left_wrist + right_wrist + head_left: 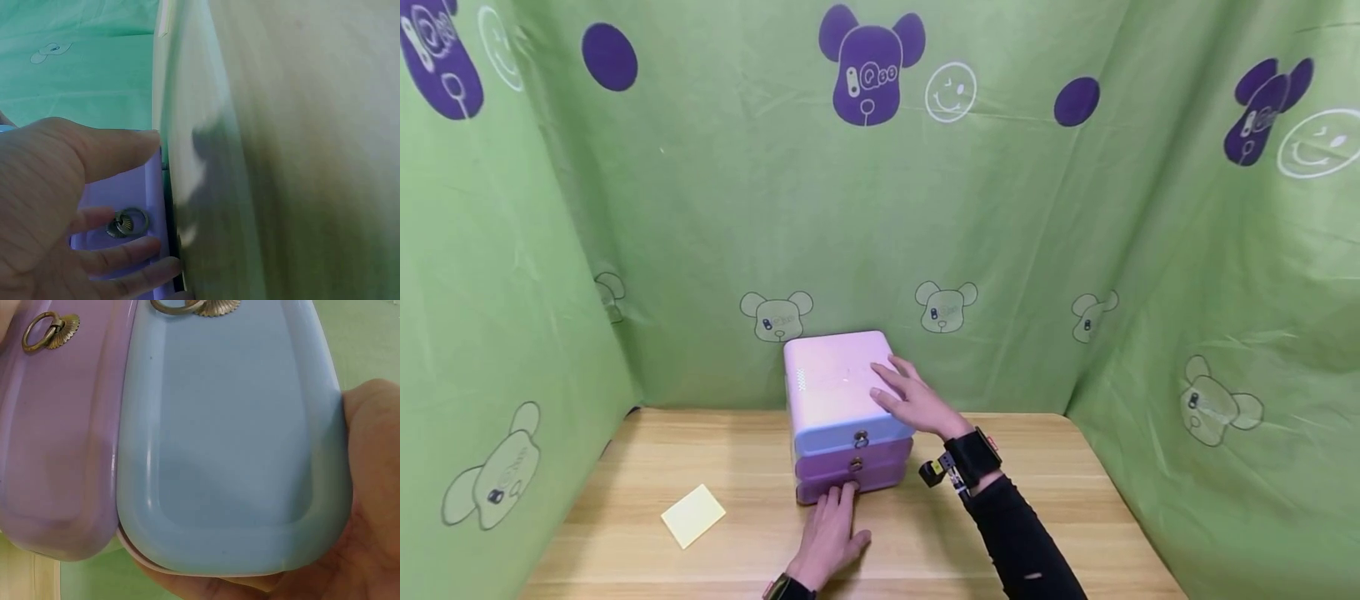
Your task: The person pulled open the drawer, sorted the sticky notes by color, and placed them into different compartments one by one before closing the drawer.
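A small drawer cabinet with a pale pink top point(835, 375) stands at the back of the table. Its front has a light blue top drawer point(231, 425) and purple drawers point(62, 437) below, with metal ring pulls point(128, 223). My right hand point(917, 404) rests over the cabinet's top right edge, fingers spread on the top. In the right wrist view that hand lies along the blue drawer's side, its fingers partly hidden behind. My left hand point(831, 533) reaches to the lowest purple drawer, its extended fingertips at the drawer front and the thumb apart.
A pale yellow pad of paper point(693, 516) lies on the wooden table point(745, 567) left of the cabinet. Green printed cloth point(715, 208) hangs close behind the cabinet and along both sides of the table.
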{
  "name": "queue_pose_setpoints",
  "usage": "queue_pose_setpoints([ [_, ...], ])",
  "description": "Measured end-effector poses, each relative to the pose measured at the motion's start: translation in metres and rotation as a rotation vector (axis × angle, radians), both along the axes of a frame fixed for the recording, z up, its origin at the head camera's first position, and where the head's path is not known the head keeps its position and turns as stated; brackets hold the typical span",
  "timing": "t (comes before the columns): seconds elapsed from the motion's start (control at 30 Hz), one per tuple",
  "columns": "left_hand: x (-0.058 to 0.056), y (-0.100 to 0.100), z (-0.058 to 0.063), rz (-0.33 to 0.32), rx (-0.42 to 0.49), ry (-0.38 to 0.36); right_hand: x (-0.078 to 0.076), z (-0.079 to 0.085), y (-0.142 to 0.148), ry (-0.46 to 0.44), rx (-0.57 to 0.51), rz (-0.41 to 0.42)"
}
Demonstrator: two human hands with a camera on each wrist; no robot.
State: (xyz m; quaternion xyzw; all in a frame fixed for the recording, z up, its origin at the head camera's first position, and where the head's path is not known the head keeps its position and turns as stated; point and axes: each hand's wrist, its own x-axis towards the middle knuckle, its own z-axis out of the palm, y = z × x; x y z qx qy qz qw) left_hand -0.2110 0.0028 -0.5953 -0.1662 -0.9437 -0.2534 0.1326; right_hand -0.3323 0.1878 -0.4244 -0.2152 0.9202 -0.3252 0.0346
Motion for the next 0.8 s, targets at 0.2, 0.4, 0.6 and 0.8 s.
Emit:
queue_pose_setpoints([
  [0.2, 0.0025, -0.0029, -0.0013, -0.016, -0.027, -0.026, 0.0013, 0.0011, -0.0002, -0.008, -0.013, 0.004],
  [0.4, 0.0030, -0.0055, -0.0010, -0.025, -0.046, -0.069, 0.0018, 0.0019, -0.0023, -0.020, -0.020, 0.017],
  [0.6, 0.0002, -0.0048, -0.0003, -0.022, -0.064, -0.083, -0.0008, 0.0015, -0.0029, -0.030, -0.023, 0.007],
  [0.8, -0.0029, -0.0016, 0.0037, -0.015, -0.059, -0.084, -0.0011, 0.0053, -0.0030, -0.034, -0.013, 0.008],
])
